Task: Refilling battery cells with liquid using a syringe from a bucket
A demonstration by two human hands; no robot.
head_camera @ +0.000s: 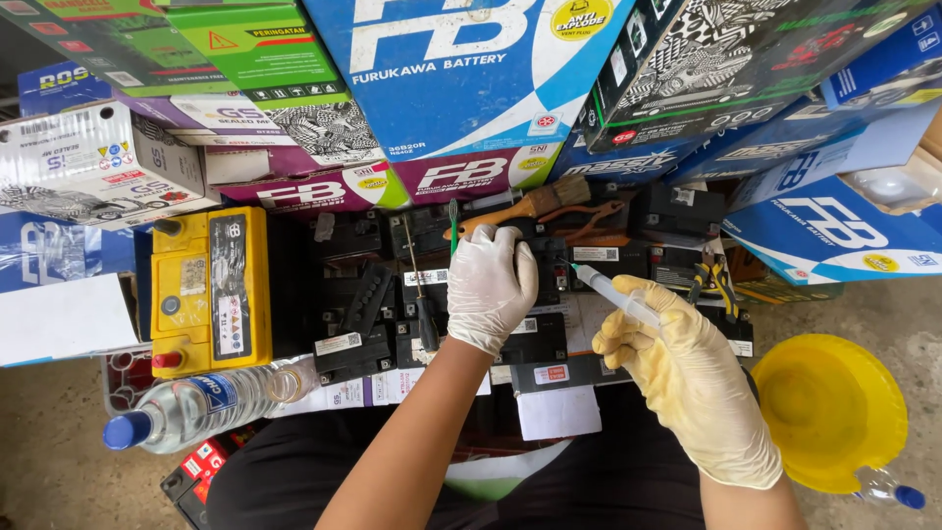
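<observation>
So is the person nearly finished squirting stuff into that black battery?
Hard to say. The left hand steadies a small black battery; the right hand aims a syringe at it. More black batteries lie beside it. The water bottle lies uncapped.

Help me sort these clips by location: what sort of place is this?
Probably a vehicle-battery shop or repair stall. Boxed batteries are stacked high, small black batteries and a yellow one lie below, and the gloved right hand holds a syringe while the left hand steadies a battery.
</observation>
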